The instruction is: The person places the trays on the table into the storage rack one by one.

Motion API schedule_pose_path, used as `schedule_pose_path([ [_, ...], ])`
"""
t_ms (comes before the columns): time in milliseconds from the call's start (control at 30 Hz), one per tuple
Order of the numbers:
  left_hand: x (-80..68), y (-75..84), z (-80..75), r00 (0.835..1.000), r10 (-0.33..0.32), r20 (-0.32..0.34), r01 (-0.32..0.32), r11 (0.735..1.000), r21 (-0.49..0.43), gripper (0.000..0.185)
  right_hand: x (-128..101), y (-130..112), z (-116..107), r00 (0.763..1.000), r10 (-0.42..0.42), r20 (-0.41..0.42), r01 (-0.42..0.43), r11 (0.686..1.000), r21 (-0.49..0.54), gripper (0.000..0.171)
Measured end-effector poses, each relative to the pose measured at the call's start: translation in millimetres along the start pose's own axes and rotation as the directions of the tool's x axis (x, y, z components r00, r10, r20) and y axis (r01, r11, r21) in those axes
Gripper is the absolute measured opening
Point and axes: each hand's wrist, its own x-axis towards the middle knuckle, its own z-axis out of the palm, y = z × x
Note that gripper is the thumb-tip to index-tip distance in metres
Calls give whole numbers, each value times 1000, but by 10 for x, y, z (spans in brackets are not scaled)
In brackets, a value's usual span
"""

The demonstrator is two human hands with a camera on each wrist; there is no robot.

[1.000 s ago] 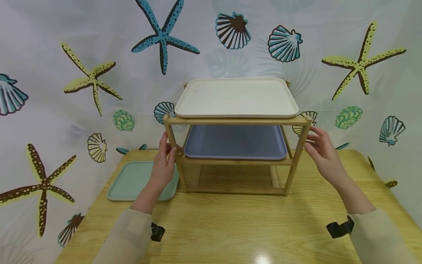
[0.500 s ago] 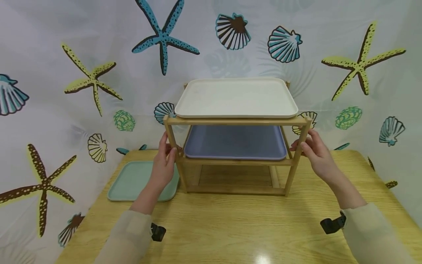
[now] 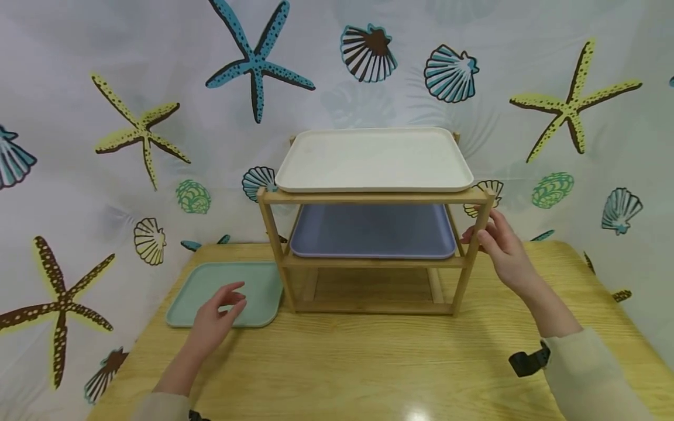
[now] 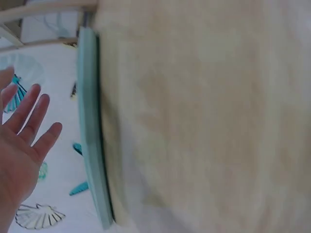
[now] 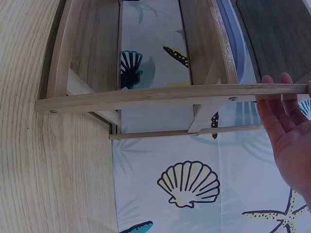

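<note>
Wooden rack being gripped by right hand

The rack is standing on the tabletop, bearing a white tray and a blue tray. Right fingers are curling round its right post; left of the rack, the left hand is hovering near a green tray, fingers spread.

White tray, periwinkle tray, mint-green tray, starfish-patterned backdrop (shells too).

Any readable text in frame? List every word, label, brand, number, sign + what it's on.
None: no readable text in any view.
Wooden rack, green tray, white tray, blue tray: no lettering visible.
Backdrop: pictures such as shells and starfish.
Black wrist device: too small to tell.
</note>
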Motion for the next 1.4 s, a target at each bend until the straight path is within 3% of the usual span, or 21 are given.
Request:
schedule_pose_path([
  [200, -86, -168, -95, 984, -41, 172, 26, 996, 90, 45, -30, -20, -29, 1000, 2, -22, -2, 1000, -22, 48],
  [333, -102, -224, -110, 967, -62, 247, 34, 992, 118, 38, -30, -4, -19, 1000, -7, -13, 7, 1000, -6, 48],
  [567, -142, -313, -110, 941, 73, 331, -123, 984, 131, 12, -25, 11, 3, 1000, -9, -10, 9, 1000, -7, 47],
  [700, -205, -310, -115, 924, 112, 366, -170, 977, 131, 8, -20, 3, 7, 1000, -12, -14, 11, 1000, -16, 46],
  [1033, -519, -158, -165, 879, 137, 457, -181, 982, 54, 9, -18, -3, 28, 1000, -1, -17, 0, 1000, -29, 46],
  [1167, -681, -117, -167, 859, 109, 500, -129, 992, 7, 8, -20, -1, 34, 1000, 3, -17, -4, 1000, -24, 46],
  [1300, -843, -76, -135, 824, 101, 557, -66, 994, -83, 9, -15, 4, 34, 1000, -2, -15, 2, 1000, -15, 47],
  [1400, -938, -43, -103, 792, 143, 594, -55, 985, -164, 9, -7, 5, 30, 1000, -9, -16, 9, 1000, -12, 47],
])
